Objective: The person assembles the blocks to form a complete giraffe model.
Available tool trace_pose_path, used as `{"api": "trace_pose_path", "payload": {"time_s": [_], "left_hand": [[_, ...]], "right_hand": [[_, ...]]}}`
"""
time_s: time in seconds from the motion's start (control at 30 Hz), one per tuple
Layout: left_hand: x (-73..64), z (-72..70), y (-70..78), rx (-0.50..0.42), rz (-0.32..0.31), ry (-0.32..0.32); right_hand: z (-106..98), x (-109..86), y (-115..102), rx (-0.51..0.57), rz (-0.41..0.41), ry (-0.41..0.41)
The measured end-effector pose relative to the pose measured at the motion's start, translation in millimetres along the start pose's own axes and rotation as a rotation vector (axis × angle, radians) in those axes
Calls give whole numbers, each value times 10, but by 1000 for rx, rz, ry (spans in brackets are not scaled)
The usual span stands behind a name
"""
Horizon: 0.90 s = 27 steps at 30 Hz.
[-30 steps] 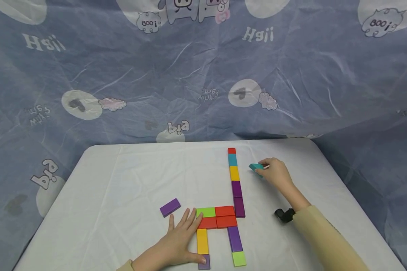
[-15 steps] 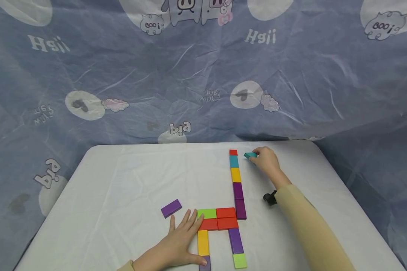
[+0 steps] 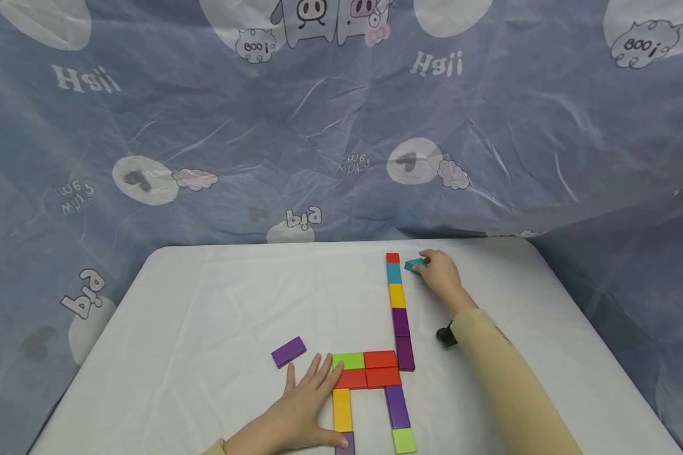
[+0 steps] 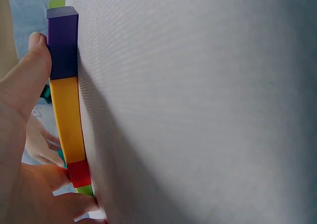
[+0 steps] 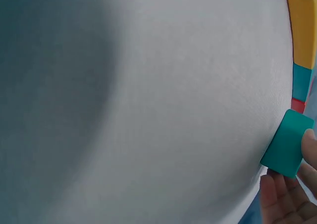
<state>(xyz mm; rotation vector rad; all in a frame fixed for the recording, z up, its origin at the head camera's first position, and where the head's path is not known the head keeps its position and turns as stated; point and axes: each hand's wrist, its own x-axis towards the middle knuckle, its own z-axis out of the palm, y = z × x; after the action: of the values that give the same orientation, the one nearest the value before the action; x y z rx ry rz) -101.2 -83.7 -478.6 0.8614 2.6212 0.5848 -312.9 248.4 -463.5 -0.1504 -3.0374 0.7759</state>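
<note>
My right hand [image 3: 443, 281] pinches a teal block [image 3: 412, 265] between thumb and fingers. That block is held tilted, just right of the top of a column of blocks; in the right wrist view its broad teal face [image 5: 286, 144] shows. The column runs down from a small red block [image 3: 393, 258] through teal [image 3: 394, 273], yellow [image 3: 396, 296] and two dark purple blocks [image 3: 400, 322]. Fingers spread, my left hand [image 3: 304, 409] rests beside the lower blocks: fingertips at the green block [image 3: 348, 361] and a red block [image 3: 353, 379], thumb at a purple block [image 4: 63, 45] below the yellow one [image 4: 68, 120].
Two more red blocks [image 3: 383, 377] complete a two-row bar, with a purple block [image 3: 397, 407] and a green one [image 3: 404, 440] below its right end. A loose purple block [image 3: 289, 351] lies left. A patterned blue cloth [image 3: 319, 126] hangs behind the white table [image 3: 222, 309].
My right hand has carried the teal block up and left, closer to the top of the column, then slightly down. The left hand has stayed in place on the lower blocks.
</note>
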Motion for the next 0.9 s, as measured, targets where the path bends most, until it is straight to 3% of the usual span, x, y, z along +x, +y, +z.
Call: {"api": "trace_pose_path", "payload": {"time_s": [0.4, 0.9], "left_hand": [[8, 20, -16, 3, 3, 9], [11, 15, -25, 5, -5, 2]], "right_hand": [[58, -3, -21, 209, 115, 87], [137, 38, -110, 240, 133, 107]]}}
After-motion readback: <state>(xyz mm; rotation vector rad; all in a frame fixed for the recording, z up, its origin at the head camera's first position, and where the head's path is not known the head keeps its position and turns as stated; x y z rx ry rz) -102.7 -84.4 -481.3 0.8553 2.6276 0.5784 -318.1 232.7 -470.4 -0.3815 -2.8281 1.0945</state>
